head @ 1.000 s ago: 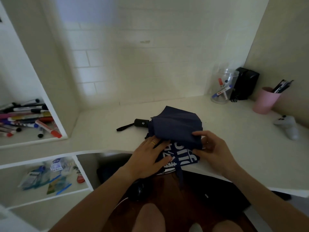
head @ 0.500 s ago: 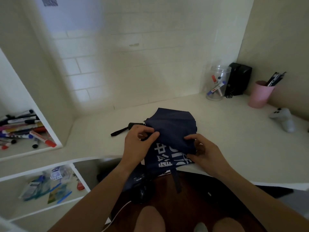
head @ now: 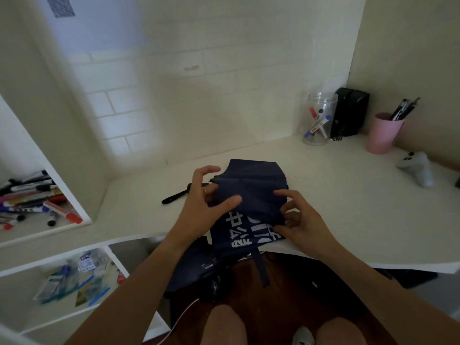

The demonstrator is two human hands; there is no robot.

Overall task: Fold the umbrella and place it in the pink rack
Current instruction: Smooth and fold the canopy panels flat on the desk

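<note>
The navy umbrella (head: 251,192) lies collapsed on the white counter (head: 348,200) at its near edge, canopy bunched in loose folds, the white-lettered part hanging over that edge with its closure strap (head: 261,270) dangling below. Its black wrist loop (head: 174,196) trails out on the counter toward the left. The left hand (head: 201,207) hovers at the canopy's left side — fingers (head: 206,170) spread and curled open, thumb resting on the cloth, nothing clasped. The right hand (head: 302,220) is at the canopy's right side, its thumb and fingers pinching a fold of the fabric near the lettering. The pink rack (head: 383,134), a cup with dark pens standing in it, sits at the counter's far right corner by the wall, well apart from the umbrella — a clear jar (head: 318,120) of markers stands to its left.
</note>
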